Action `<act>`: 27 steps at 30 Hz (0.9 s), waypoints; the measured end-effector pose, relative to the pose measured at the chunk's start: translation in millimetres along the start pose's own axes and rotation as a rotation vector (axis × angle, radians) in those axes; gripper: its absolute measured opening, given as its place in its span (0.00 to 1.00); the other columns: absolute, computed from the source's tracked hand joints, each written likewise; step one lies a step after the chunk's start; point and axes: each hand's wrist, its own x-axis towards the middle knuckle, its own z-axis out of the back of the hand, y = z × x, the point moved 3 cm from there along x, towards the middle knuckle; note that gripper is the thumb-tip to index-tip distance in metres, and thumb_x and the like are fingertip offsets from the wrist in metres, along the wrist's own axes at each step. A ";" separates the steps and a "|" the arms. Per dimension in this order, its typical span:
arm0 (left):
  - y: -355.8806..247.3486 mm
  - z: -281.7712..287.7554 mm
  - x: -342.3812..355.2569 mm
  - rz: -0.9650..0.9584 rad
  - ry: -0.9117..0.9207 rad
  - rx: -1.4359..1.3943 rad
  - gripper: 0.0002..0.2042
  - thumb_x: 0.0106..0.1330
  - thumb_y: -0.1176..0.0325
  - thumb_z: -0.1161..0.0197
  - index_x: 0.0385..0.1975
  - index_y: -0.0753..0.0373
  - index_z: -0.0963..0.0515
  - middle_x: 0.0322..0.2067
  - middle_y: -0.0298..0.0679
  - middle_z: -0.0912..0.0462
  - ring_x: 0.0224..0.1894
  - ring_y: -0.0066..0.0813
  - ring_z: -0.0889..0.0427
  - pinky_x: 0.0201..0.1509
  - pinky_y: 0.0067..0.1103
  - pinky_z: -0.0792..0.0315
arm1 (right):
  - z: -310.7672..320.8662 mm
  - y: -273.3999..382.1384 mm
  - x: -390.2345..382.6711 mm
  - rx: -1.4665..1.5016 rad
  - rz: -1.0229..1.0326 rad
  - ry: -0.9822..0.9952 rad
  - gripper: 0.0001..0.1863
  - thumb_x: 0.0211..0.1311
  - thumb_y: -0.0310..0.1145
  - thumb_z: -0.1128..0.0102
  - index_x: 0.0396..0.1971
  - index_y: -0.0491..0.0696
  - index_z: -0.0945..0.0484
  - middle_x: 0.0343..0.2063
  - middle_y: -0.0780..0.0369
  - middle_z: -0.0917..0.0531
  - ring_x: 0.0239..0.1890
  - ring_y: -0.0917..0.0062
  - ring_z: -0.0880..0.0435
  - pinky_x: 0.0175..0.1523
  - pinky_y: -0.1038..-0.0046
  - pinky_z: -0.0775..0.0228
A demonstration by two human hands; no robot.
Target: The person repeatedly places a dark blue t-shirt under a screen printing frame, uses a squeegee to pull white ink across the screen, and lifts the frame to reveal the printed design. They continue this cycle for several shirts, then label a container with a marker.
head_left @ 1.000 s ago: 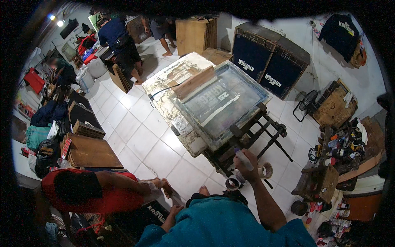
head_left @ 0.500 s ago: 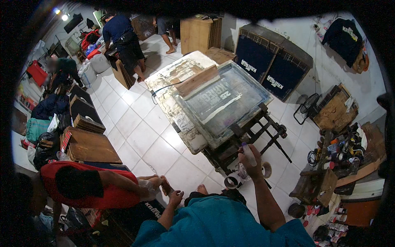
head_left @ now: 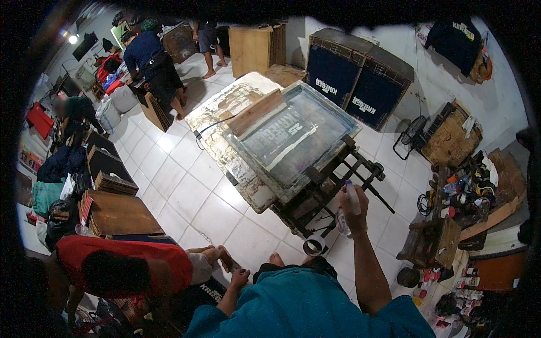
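While the right hand [head_left: 356, 207] closes its fingers around one clear bottle [head_left: 353, 196] with a purple cap, at the near right of the printing table [head_left: 222, 155], the left hand [head_left: 240, 277] hangs with curled fingers beside the teal shirt [head_left: 293, 304]; whether it pinches anything I cannot tell. Pale block lettering with figures beside it shows on the mesh of one screen frame [head_left: 327, 132], which lies on the table with one wooden bar [head_left: 257, 115] along its left side. Matching pale lettering marks two dark panels [head_left: 381, 97] standing side by side in a rack at the far right, one dark garment [head_left: 455, 49] on the right wall, and one dark panel [head_left: 209, 292] at the near left. Four other people are in view: one in red [head_left: 177, 267] at the near left, three farther off. One black fan [head_left: 413, 134] stands on the right, and one white round-rimmed object [head_left: 314, 246] sits just left of the bottle.
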 end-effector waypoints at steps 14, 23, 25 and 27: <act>-1.5 31.6 13.5 -0.187 0.010 0.238 0.28 0.68 0.53 0.33 0.56 0.73 0.23 0.40 0.49 0.12 0.34 0.35 0.13 0.40 0.30 0.20 | -46.8 27.1 -30.9 0.011 -0.034 0.133 0.13 0.64 0.39 0.36 0.30 0.46 0.26 0.20 0.65 0.24 0.20 0.78 0.23 0.27 0.72 0.31; 17.4 33.7 2.9 -0.026 -0.140 0.121 0.29 0.67 0.50 0.33 0.56 0.70 0.22 0.49 0.52 0.15 0.51 0.44 0.15 0.54 0.34 0.22 | -65.0 21.5 -38.7 -0.018 0.113 0.410 0.13 0.64 0.39 0.34 0.33 0.45 0.24 0.24 0.62 0.22 0.21 0.76 0.23 0.28 0.71 0.30; 15.4 20.2 -8.8 -0.013 -0.145 0.113 0.29 0.67 0.50 0.33 0.57 0.70 0.22 0.49 0.51 0.15 0.50 0.41 0.15 0.52 0.33 0.21 | -57.9 14.1 -33.6 -0.014 0.092 0.458 0.12 0.64 0.36 0.33 0.36 0.44 0.23 0.29 0.61 0.20 0.25 0.77 0.21 0.28 0.71 0.29; 14.6 2.9 -25.3 0.053 -0.157 0.091 0.30 0.67 0.49 0.33 0.57 0.70 0.23 0.48 0.49 0.14 0.47 0.39 0.14 0.49 0.33 0.21 | -41.7 4.6 -24.7 0.131 -0.066 0.357 0.13 0.64 0.37 0.32 0.37 0.44 0.23 0.31 0.62 0.20 0.30 0.79 0.20 0.29 0.72 0.28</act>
